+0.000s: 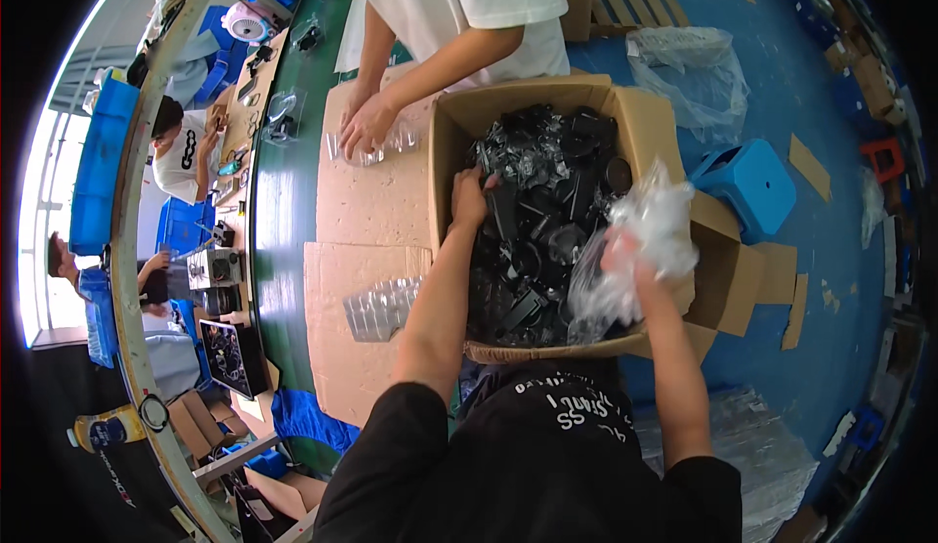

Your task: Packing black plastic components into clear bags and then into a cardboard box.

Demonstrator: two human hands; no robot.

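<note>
An open cardboard box [449, 118] in front of me is filled with black plastic parts [547, 216], some wrapped in clear film. Inside its left wall, my left hand [470, 201] reaches among the parts with curled fingers; whatever they grip is hidden. On the box's right side, my right hand [625, 250] is closed on a bunch of crumpled clear plastic bags [657, 219]. The bags hang over the parts and the right flap.
Left of the box, a clear plastic tray [376, 311] lies on flattened cardboard [332, 279] over a green bench [293, 162]. Across from me, a co-worker's hands [366, 128] handle another clear tray [396, 143]. A blue stool [747, 189] stands at right.
</note>
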